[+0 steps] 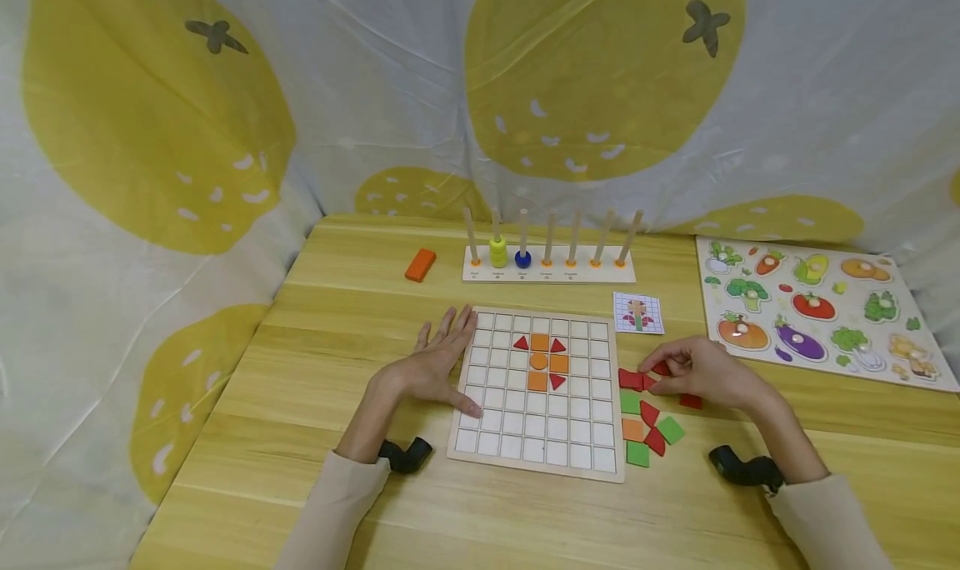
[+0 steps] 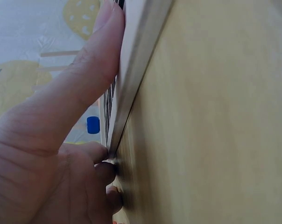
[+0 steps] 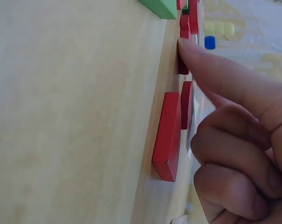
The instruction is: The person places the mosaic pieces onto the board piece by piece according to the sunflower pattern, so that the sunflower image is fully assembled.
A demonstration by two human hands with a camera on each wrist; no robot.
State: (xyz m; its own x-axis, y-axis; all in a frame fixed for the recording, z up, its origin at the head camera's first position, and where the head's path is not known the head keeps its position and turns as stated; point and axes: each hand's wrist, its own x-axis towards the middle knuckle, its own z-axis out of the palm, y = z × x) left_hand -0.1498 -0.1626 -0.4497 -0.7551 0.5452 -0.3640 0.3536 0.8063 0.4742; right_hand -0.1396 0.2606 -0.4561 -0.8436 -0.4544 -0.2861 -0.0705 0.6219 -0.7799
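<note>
A white grid board lies at the table's middle, with orange squares and red triangles set near its top. My left hand rests flat on the table against the board's left edge. Its thumb lies along the board's rim. Right of the board lie loose red, green and orange pieces. My right hand curls over the upper ones and pinches a small red piece. In the right wrist view its index fingertip touches a red piece; a longer red block lies beside it.
A pattern card lies beyond the board's far right corner. Behind it stands a peg rack with yellow rings and a blue ring. An orange block is at its left. A vegetable puzzle fills the right side.
</note>
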